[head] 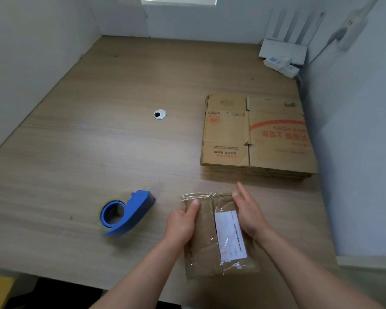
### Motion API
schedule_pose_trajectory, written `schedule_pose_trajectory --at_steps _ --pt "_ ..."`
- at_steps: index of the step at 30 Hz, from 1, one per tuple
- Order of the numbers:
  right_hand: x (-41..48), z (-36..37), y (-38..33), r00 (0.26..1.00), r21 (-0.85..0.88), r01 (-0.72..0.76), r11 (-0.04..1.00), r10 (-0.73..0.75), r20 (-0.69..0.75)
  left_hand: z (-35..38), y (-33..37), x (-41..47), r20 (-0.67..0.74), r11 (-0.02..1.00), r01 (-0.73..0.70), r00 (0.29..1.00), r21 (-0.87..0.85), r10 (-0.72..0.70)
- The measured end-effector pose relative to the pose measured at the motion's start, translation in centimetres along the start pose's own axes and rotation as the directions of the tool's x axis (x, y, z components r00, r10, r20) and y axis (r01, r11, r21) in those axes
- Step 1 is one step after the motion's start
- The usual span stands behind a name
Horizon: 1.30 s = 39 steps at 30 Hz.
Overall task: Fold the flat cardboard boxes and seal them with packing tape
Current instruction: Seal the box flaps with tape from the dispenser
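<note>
Status: one small box sits at the near edge of the desk, between both hands; clear tape already crosses its top and far end, so I judge this one folded and sealed, or nearly so, with the tape being smoothed down.

Left hand: holds the box's left side, thumb laid over the top; fingers hidden from me.
Right hand: fingers straight and together, pressing flat on the right side; holding nothing.

Tape dispenser, blue, lies on its side just left of the box; no hand is on it.

Remaining: a stack of flat boxes lies well beyond, far right, unfolded; most of the work is ahead.

Writing: white label on the box carries fine print, too small to read; top flat box shows red Chinese characters and a round red stamp, upside down to me, not legible.
</note>
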State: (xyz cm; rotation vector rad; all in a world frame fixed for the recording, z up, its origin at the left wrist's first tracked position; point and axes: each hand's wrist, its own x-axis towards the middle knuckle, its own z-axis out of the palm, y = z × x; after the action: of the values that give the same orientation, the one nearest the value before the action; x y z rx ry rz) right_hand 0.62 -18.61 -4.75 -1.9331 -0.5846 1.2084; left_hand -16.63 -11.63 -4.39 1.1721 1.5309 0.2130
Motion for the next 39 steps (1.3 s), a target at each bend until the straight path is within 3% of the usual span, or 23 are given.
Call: schedule_pose_trajectory --at_steps 2,4,6,7,8,9,11,13,15,18,21,23,25,28,31,34,36,37,39 --pt "-0.2 -0.4 0.5 0.99 0.051 -0.111 0.993 0.106 0.096 -0.5 -0.3 -0.1 0.007 0.996 0.004 1.0 0.085 -0.004" --pt "-0.8 -1.2 0.8 0.995 -0.092 -0.088 0.992 0.092 0.037 -1.2 -0.4 -0.7 -0.04 0.944 -0.197 0.976 0.266 0.215" --pt "-1.2 -2.0 0.3 0.977 -0.29 0.067 0.955 -0.122 -0.176 -2.1 0.6 -1.4 -0.031 0.764 -0.457 0.849 0.456 0.527" --pt "-1.2 -2.3 -0.3 0.935 -0.352 0.198 0.915 -0.284 -0.213 -2.3 1.4 -1.3 0.014 0.642 -0.551 0.765 0.533 0.644" --pt "-1.2 -2.4 -1.3 0.89 -0.409 0.336 0.849 -0.428 -0.158 -2.3 2.1 -0.9 0.089 0.533 -0.612 0.701 0.584 0.708" --pt "-0.8 -2.3 -2.0 0.856 -0.452 0.438 0.777 -0.514 -0.055 -2.2 2.8 -0.3 0.175 0.466 -0.641 0.682 0.61 0.71" --pt "0.2 -1.6 -2.5 0.808 -0.521 0.559 0.645 -0.565 0.168 -1.9 3.8 1.0 0.314 0.394 -0.669 0.684 0.631 0.658" --pt "1.2 -1.1 -1.6 0.8 -0.561 0.57 0.601 -0.561 0.211 -1.6 4.0 2.0 0.36 0.373 -0.674 0.689 0.637 0.629" --pt "1.9 -0.8 -0.8 0.819 -0.557 0.521 0.646 -0.562 0.114 -1.1 3.6 2.8 0.29 0.426 -0.641 0.713 0.638 0.639" --pt "2.3 -0.4 -0.2 0.892 -0.424 0.399 0.813 -0.452 -0.025 -0.3 3.0 3.6 0.133 0.544 -0.564 0.76 0.621 0.636" --pt "2.1 -0.1 0.1 0.965 -0.098 0.198 0.975 -0.212 -0.157 -0.1 2.6 3.8 0.004 0.74 -0.479 0.84 0.472 0.542" --pt "2.0 0.1 0.3 0.982 0.115 0.096 0.989 -0.075 -0.173 -0.1 2.4 4.1 -0.072 0.862 -0.391 0.898 0.322 0.435" --pt "2.0 0.2 0.1 0.992 0.188 0.018 0.982 0.006 -0.128 0.2 2.5 4.3 -0.084 0.936 -0.289 0.947 0.203 0.311" --pt "2.0 -0.1 -0.3 1.0 0.166 -0.013 0.986 0.018 -0.024 0.3 3.2 4.3 -0.041 0.972 -0.196 0.978 0.133 0.203" --pt "2.2 -0.2 -0.8 1.0 0.088 -0.013 0.996 0.012 0.009 0.2 3.8 4.1 0.001 0.971 -0.188 0.982 0.147 0.19" --pt "1.9 0.1 -0.8 0.997 0.084 -0.003 0.996 0.009 -0.073 -0.6 4.3 3.9 0.089 0.982 -0.187 0.979 0.04 0.183" --pt "1.4 0.4 -0.4 0.989 0.137 0.006 0.991 0.014 -0.146 -1.3 4.1 3.8 0.071 0.982 -0.179 0.981 -0.055 0.183" --pt "1.1 0.5 -0.3 0.982 0.167 0.005 0.986 0.026 -0.185 -1.8 3.8 3.4 0.03 0.978 -0.206 0.978 -0.046 0.207" --pt "0.6 0.3 0.3 0.963 0.179 0.022 0.984 0.027 -0.266 -2.6 2.7 1.5 -0.023 0.947 -0.287 0.956 0.144 0.293"
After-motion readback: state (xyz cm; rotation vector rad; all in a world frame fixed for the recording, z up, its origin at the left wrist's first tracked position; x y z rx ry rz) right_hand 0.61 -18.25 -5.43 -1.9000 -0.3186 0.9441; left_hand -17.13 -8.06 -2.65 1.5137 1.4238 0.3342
